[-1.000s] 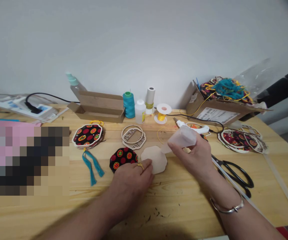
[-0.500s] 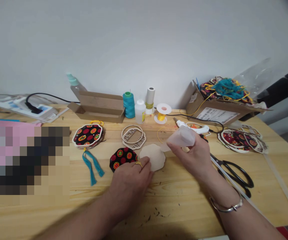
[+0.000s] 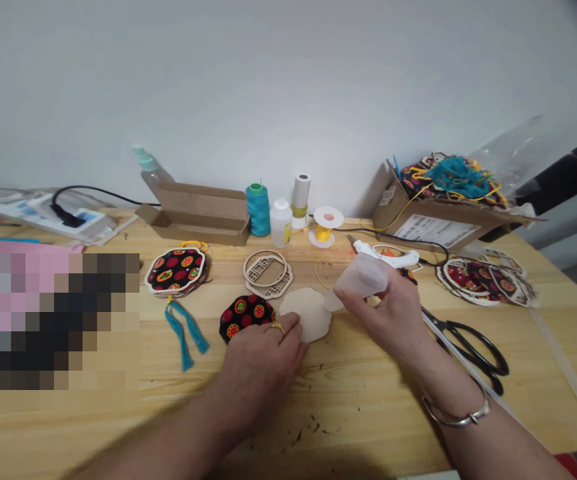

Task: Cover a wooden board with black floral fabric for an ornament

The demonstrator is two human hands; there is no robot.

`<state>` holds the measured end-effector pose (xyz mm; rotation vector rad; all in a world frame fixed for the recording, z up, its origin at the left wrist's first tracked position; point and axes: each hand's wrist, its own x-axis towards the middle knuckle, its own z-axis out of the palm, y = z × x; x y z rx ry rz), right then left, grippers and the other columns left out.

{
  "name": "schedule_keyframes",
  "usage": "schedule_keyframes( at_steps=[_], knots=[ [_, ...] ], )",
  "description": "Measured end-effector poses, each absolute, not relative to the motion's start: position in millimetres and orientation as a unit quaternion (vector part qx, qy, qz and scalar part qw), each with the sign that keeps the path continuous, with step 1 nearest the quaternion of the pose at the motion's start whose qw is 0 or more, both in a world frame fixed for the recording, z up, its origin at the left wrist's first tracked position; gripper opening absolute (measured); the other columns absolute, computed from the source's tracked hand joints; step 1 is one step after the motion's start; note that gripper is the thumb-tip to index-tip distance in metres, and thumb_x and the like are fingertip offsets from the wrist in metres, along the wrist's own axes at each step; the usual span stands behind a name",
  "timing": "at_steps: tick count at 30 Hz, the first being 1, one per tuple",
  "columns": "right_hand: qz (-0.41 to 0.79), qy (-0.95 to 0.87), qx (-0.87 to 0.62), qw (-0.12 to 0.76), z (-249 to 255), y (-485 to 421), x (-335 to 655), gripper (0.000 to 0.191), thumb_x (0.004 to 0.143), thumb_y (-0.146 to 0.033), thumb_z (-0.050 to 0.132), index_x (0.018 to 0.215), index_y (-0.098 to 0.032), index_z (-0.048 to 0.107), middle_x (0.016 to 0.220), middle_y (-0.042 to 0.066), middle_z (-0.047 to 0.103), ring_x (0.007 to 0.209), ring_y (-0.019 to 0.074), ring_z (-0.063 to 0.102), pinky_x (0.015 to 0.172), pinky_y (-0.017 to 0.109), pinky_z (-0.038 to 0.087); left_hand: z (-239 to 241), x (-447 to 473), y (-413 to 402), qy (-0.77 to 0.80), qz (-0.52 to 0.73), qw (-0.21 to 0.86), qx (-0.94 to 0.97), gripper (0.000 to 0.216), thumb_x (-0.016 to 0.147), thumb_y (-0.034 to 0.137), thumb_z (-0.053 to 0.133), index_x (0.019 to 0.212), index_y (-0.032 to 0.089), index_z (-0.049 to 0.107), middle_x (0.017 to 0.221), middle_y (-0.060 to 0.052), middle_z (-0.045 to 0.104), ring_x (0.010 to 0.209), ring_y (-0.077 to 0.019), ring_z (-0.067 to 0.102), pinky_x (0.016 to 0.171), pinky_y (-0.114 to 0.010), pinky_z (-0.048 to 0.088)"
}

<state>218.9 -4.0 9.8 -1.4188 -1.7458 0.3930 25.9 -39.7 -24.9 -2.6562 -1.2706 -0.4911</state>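
Observation:
A pale, scalloped disc lies on the table, and the fingers of my left hand hold it down at its lower left edge. Part of a black fabric piece with red and orange flowers is covered by that hand. My right hand is wrapped round a translucent squeeze bottle, tilted with its nozzle at the disc's right edge. Just beyond the disc, a round wooden ring and a lattice frame overlap.
Teal thread, a small bottle, a yellow cord spool and an open cardboard box stand by the wall. At right are a white glue gun, black scissors and a filled box. Teal tassels lie left.
The squeeze bottle and my right hand have shifted very slightly, with the nozzle a little lower along the disc's right edge. My left hand keeps its place.

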Motion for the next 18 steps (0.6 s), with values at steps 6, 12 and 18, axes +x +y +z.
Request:
schedule_keyframes(
  at_steps=[6,12,18],
  knots=[
    [0.19,-0.687,-0.56,0.422,8.5,-5.1,219.4,0.012,0.071,-0.026,0.062,0.07,-0.02,0.052,0.063,-0.002,0.056,0.058,0.0134,0.052,0.052,0.026,0.044,-26.1,25.0,-40.3,-0.424,-0.172,0.075,-0.886,0.014,0.083,0.021,0.052,0.091,0.016,0.062,0.092,-0.004,0.07,0.053,-0.0158,0.06,0.049,-0.03,0.045],
    [0.188,-0.66,-0.572,0.449,0.5,-2.2,222.8,0.021,0.071,-0.032,0.065,0.085,-0.021,0.055,0.071,0.0,0.06,0.062,0.0159,0.056,0.056,0.029,0.047,-25.7,23.6,-41.1,-0.418,-0.17,0.07,-0.89,0.016,0.083,0.022,0.052,0.093,0.015,0.062,0.094,-0.006,0.07,0.054,-0.0155,0.06,0.05,-0.029,0.044],
    [0.173,-0.669,-0.565,0.451,0.5,-1.3,221.6,0.023,0.071,-0.032,0.065,0.088,-0.02,0.056,0.075,0.001,0.062,0.067,0.0168,0.057,0.06,0.029,0.047,-24.9,24.1,-39.1,-0.418,-0.167,0.067,-0.89,0.016,0.083,0.021,0.051,0.093,0.015,0.062,0.094,-0.006,0.07,0.055,-0.0157,0.06,0.05,-0.029,0.044]
  ],
)
